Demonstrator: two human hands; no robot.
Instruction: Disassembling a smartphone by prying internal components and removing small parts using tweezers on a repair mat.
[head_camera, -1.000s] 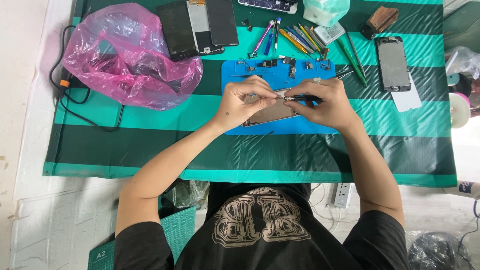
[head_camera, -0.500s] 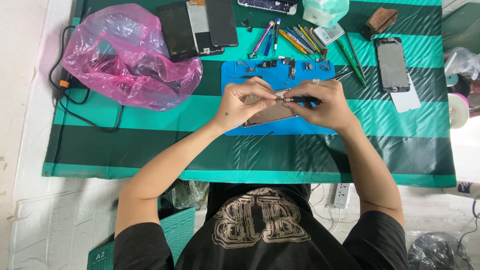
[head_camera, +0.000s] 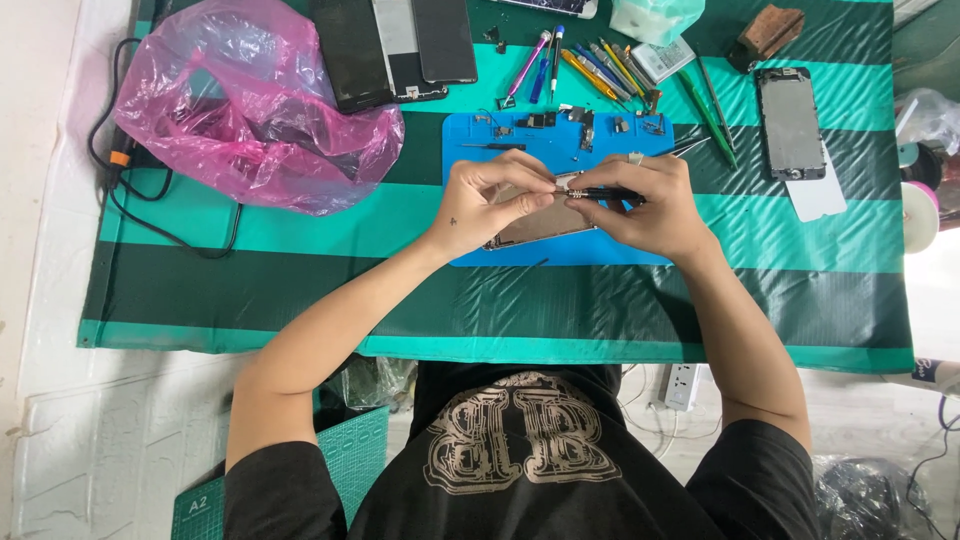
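A disassembled phone (head_camera: 540, 222) lies on a blue work mat (head_camera: 560, 150) in the middle of the green striped table cover. My left hand (head_camera: 490, 198) pinches the phone's upper edge and holds it steady. My right hand (head_camera: 650, 205) grips a thin dark tool (head_camera: 600, 193), whose tip points left and meets the phone's top edge beside my left fingertips. Small loose parts (head_camera: 575, 122) lie scattered along the mat's far edge.
A crumpled pink plastic bag (head_camera: 250, 110) lies at the left, with a black cable (head_camera: 160, 215) beside it. Dark phone screens (head_camera: 390, 45) and several screwdrivers (head_camera: 590, 60) lie at the back. Another phone frame (head_camera: 790, 120) rests at the right. A power strip (head_camera: 682, 385) sits below the table edge.
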